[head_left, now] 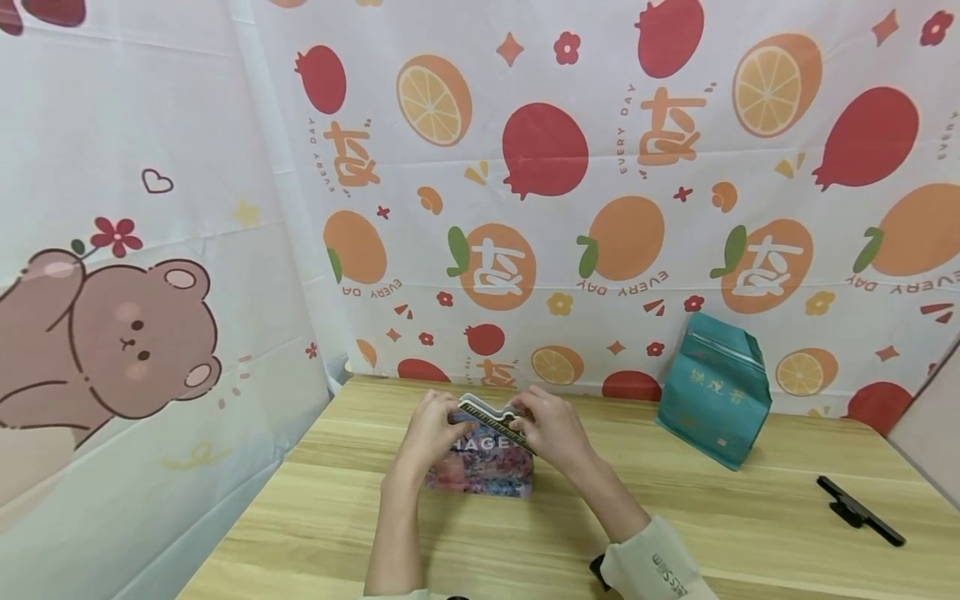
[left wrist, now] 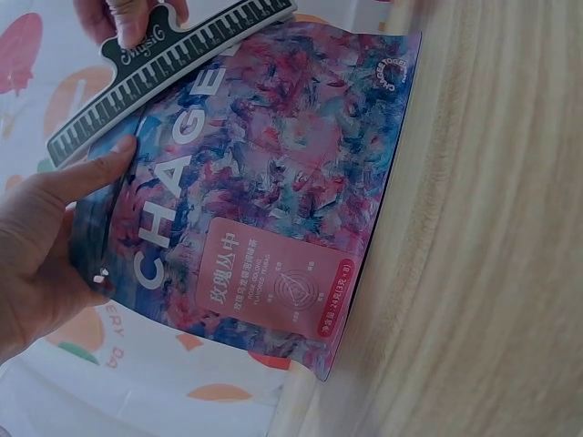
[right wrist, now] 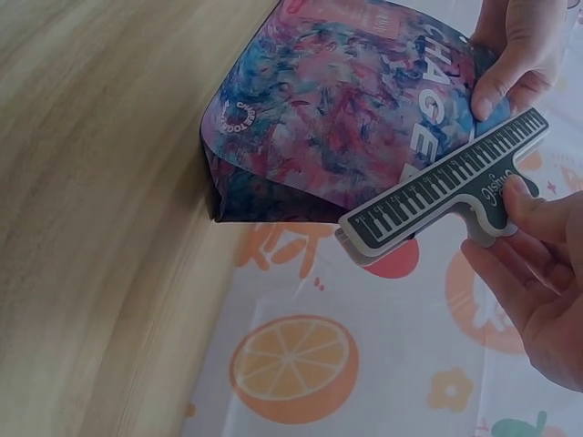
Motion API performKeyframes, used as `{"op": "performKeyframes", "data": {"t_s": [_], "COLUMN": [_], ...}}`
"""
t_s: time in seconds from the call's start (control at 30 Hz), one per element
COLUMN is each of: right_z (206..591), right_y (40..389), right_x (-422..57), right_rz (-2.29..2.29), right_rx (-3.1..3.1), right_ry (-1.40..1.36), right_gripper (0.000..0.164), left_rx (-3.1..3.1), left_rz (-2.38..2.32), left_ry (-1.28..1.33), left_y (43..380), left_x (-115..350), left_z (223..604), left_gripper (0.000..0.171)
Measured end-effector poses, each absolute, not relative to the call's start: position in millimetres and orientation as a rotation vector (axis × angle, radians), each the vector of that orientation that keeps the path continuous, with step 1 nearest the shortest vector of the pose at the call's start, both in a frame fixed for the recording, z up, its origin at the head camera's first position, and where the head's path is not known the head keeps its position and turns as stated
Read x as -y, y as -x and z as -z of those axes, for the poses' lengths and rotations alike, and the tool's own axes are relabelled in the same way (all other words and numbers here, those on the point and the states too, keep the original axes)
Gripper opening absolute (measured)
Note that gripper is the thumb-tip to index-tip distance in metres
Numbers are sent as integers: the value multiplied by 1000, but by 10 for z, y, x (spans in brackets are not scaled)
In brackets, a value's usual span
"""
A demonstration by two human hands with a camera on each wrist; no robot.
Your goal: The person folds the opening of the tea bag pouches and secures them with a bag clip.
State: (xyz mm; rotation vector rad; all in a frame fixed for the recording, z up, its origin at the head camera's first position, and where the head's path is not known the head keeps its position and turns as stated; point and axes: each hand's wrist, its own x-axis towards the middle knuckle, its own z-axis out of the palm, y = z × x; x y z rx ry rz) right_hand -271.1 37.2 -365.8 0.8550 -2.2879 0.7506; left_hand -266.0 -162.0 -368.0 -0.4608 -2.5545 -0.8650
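Note:
A pink and blue tea bag pouch (left wrist: 301, 137) with "CHAGE" lettering stands upright on the table. My left hand (head_left: 432, 429) pinches its top edge at one end, thumb on the printed front. With thumb and fingers, my right hand (head_left: 553, 429) grips the handle of a black and white piano-key clip (right wrist: 446, 187) marked "Music". The clip lies slantwise across the pouch's top, one end sticking out past the side. Whether its jaws are around the pouch's edge or just in front of it, I cannot tell.
A teal pouch (head_left: 716, 392) stands at the back right of the wooden table (head_left: 330, 500). To its right lies another black clip (head_left: 860, 510). Printed cloth (head_left: 555, 250) hangs behind the table and along the left side.

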Motion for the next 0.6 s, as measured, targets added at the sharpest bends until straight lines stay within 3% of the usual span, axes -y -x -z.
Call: {"op": "performKeyframes", "data": {"t_s": [0.6], "right_z": [3643], "right_y": [2650], "right_x": [-412], "right_rz": [-679], "right_rx": [2359], "right_ry": [-863], "right_gripper": [16], "left_rx": [2530], "left_rz": [916], "left_ry": [488], "left_y": [2659], "left_x": [1641], "left_z": [3699], "left_gripper": [10]}}
